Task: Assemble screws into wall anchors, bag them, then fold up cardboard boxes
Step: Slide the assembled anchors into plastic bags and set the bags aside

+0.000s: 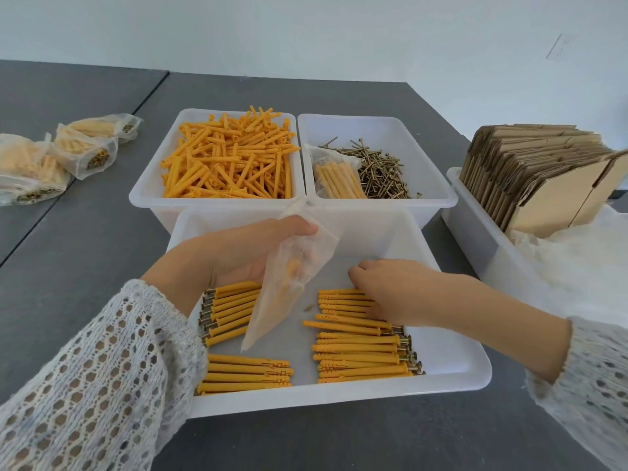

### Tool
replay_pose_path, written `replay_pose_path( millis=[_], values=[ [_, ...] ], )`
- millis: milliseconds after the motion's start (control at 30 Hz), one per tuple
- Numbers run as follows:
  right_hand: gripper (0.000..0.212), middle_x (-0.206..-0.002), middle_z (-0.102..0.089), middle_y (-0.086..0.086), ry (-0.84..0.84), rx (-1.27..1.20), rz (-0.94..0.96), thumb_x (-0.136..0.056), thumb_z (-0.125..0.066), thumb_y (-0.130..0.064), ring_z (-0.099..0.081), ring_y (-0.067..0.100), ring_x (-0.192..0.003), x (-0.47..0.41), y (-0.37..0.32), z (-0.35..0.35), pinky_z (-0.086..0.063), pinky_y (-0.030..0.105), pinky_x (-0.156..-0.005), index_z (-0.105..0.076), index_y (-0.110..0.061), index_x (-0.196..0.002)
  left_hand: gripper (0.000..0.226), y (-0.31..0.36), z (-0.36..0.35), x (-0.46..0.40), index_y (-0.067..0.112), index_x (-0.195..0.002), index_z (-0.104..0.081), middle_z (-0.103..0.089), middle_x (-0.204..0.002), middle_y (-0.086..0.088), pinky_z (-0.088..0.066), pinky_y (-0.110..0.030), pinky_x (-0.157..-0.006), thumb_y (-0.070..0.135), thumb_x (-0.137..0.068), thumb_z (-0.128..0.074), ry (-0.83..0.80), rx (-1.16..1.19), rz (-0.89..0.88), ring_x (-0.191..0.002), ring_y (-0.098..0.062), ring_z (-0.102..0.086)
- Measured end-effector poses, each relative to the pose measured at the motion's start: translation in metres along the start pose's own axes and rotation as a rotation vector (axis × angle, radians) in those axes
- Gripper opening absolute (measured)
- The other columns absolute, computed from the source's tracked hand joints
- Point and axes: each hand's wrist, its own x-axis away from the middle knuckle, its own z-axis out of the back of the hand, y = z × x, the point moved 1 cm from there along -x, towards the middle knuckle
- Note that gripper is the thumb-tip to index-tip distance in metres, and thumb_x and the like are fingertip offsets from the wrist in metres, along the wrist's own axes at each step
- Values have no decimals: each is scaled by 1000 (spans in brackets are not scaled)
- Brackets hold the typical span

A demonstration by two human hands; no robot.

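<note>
Over near tray, left hand pinching bag, right hand grip curled on anchors

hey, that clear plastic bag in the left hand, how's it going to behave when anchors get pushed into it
The plastic bag looks thin and floppy: it sags below the left hand, so its mouth will probably need holding open. It seems light, and the few anchors inside would likely slide to the bottom. Possibly slippery.
</note>
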Motion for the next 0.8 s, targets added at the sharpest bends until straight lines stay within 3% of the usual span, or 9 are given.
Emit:
replay_pose_path(
  millis=[133,267,500,633,800],
  values=[
    [14,-79,-47,-4,-85,-46,5,-98,-53,-30,-49,15,-74,1,2,4,-45,30,-68,-46,-18,-96,54,-1,0,-2,18,-124,-60,-62,-93,-9,-50,-39,-76,43,-76,-59,17,-31,6,-77,-20,-58],
    [18,-78,-48,-6,-98,-62,20,-98,-54,-35,-50,14,-74,3,3,7,-45,28,-69,-47,-19,-94,54,-2,0,-3,20,-125,-59,-61,-91,-9,-52,-35,-70,43,-76,-59,20,-30,-2,-72,-18,-59],
    [20,-77,-52,-5,-98,-103,24,-98,-55,-35,-51,14,-73,7,5,13,-42,24,-65,-52,-18,-88,54,-3,2,-4,20,-124,-59,-63,-94,-8,-51,-38,-76,44,-76,-59,25,-54,4,-75,-18,-60],
    [19,-77,-51,-4,-85,-75,5,-98,-55,-34,-55,16,-76,10,1,12,-48,29,-73,-53,-16,-92,49,-3,3,-5,22,-121,-60,-65,-88,-4,-54,-34,-70,44,-77,-59,15,-59,-14,-73,-16,-61],
    [18,-75,-46,-3,-83,5,-12,-102,-44,-30,-52,16,-72,10,-6,8,-43,26,-64,-51,-15,-94,55,-5,4,-4,22,-126,-58,-66,-93,-5,-52,-37,-76,47,-77,-57,35,-112,-6,-77,-17,-62]
  ],
)
